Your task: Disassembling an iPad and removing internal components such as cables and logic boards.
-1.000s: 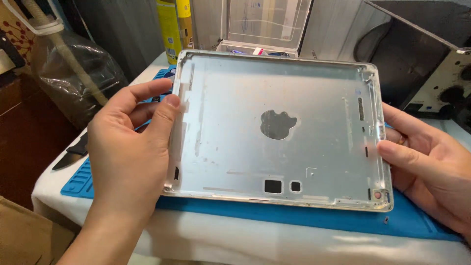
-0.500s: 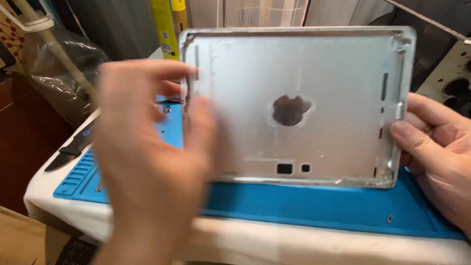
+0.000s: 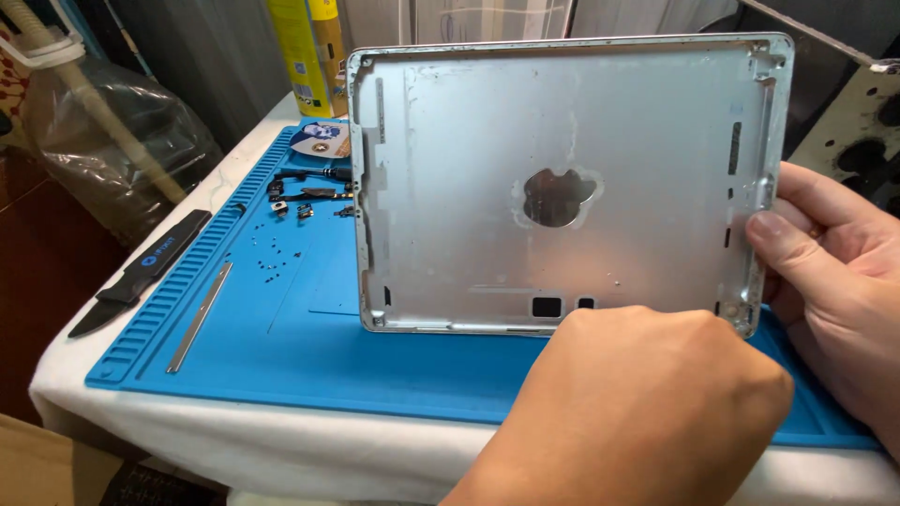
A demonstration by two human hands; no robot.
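Tall yellow can (image 3: pixel 307 52) with blue label at the back, behind round blue-white sticker roll (image 3: pixel 319 141)

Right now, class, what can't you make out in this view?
- Left hand: fingertips hidden behind its own back.
- Shell: outer face turned away; lower edge partly behind the left hand.
- Right hand: cut off by the frame edge.
- Small parts on the mat: too small to identify.

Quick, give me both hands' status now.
Left hand: at the lower edge of the tablet back shell; grip cannot be told.
Right hand: closed on the shell's right edge.
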